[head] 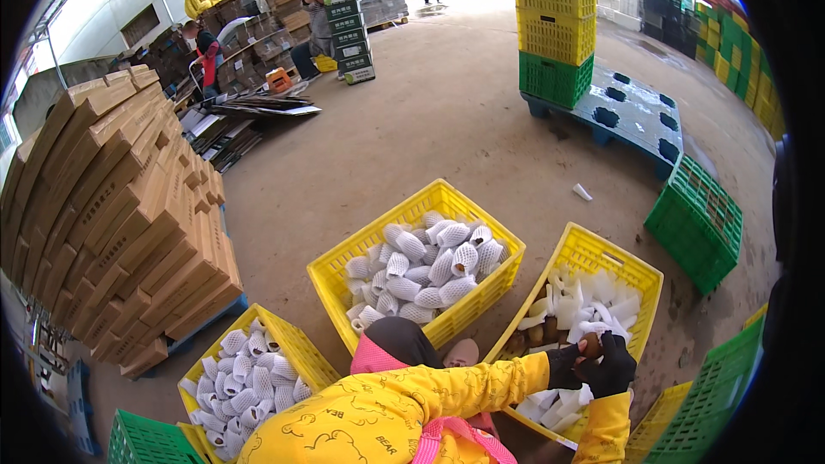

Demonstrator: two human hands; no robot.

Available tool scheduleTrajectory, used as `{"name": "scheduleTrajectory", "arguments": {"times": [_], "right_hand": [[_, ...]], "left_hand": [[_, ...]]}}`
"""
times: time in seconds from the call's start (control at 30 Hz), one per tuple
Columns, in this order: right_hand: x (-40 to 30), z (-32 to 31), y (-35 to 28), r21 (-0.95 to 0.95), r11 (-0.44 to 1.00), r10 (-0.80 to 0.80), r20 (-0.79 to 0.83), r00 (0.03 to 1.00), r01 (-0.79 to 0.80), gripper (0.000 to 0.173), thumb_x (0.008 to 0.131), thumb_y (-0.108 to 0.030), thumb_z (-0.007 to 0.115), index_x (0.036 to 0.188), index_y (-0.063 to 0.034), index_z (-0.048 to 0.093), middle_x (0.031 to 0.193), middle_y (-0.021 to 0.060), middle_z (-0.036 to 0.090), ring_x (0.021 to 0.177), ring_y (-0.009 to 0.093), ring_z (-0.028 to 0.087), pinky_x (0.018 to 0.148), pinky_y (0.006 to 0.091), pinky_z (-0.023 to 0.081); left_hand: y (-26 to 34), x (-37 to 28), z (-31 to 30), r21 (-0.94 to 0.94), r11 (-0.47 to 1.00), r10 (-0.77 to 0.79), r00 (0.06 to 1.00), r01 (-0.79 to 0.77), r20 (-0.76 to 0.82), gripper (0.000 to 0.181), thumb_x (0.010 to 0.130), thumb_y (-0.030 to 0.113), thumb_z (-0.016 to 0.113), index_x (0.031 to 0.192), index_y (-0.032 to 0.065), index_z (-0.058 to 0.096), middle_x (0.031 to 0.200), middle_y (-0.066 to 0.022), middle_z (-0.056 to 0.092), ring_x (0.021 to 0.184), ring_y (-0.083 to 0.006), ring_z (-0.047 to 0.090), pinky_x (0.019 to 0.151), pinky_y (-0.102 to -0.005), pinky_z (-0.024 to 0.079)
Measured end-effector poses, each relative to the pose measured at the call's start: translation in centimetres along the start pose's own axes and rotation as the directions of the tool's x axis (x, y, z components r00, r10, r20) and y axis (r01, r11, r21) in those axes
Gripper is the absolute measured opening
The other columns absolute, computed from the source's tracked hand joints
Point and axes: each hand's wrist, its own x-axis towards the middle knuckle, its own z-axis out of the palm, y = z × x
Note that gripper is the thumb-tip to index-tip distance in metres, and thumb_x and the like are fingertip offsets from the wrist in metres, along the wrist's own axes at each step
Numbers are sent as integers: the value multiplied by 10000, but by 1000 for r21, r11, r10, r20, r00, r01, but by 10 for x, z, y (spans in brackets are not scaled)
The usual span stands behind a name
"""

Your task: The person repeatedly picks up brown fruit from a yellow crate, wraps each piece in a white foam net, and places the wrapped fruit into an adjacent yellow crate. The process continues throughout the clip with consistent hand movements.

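My left hand [564, 366] and my right hand [609, 368], both in black fingerless gloves, meet over the near part of a yellow plastic crate [650, 290]. Between them is a brown fruit, seemingly a kiwifruit [590, 346], with the fingers of both closed around it. White foam net sleeves [596, 299] lie just beyond my right hand; whether it also grips one is hidden. More brown fruit [535, 335] shows at the crate's left side. Loose sleeves [554, 409] also lie in its near end, under my wrists.
Yellow crates of foam-sleeved fruit stand ahead [419, 264] and at left [248, 380]. Green crates [696, 225] stand at right, near a blue pallet [635, 103] with stacked crates. Flat cartons [129, 225] are piled at left. People [209, 58] are in the background.
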Motion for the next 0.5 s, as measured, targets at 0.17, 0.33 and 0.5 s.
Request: {"name": "scheduleTrajectory", "arguments": {"times": [0.17, 0.33, 0.5], "right_hand": [[3, -5, 7, 160, 984, 73, 19, 997, -75, 458, 525, -170, 722, 941, -39, 583, 832, 136, 597, 747, 283, 609, 663, 321, 494], [8, -24, 13, 705, 597, 365, 185, 912, -382, 382, 660, -132, 666, 995, 9, 550, 802, 77, 601, 678, 179, 589, 605, 258, 477], [4, -30, 21, 826, 142, 314, 486, 816, -546, 554, 663, -328, 725, 1034, 31, 525, 802, 85, 597, 486, 126, 537, 386, 222, 409]], "left_hand": [[-3, 1, 0, 5, 1000, -28, 1000, 28, -11, 417, 727, 308, 592, 1003, 7, 506, 948, -125, 555, 864, -184, 546, 770, -273, 438], [6, -7, -11, 4, 999, -42, 999, 42, -23, 422, 728, 332, 601, 983, 6, 520, 933, -121, 559, 852, -179, 547, 760, -269, 441], [9, 0, -21, -26, 997, -72, 997, 73, 25, 430, 728, 356, 611, 963, 5, 533, 918, -116, 563, 840, -173, 548, 750, -265, 444]]}}
